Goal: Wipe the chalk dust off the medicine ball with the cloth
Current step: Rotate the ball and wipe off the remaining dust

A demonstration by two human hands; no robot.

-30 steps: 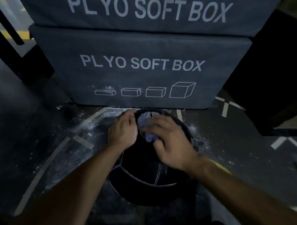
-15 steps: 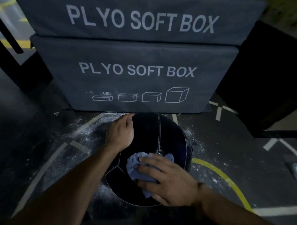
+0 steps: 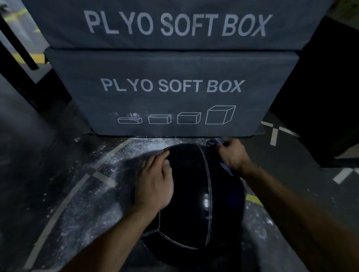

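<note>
Medicine ball (image 3: 193, 189), black with pale seams, sat on the dark floor (image 3: 31, 171) just in front of the lower plyo soft box (image 3: 172, 95), which carried a second box (image 3: 168, 21) on top. The left hand (image 3: 154, 186) rested flat on the ball's left side, fingers relaxed. The right hand (image 3: 232, 154) was at the ball's far right edge, fingers curled round the cloth (image 3: 215, 141); only small pale scraps of it showed, so the grip appeared firm. White chalk dust (image 3: 121, 154) lay scattered on the floor left of the ball.
</note>
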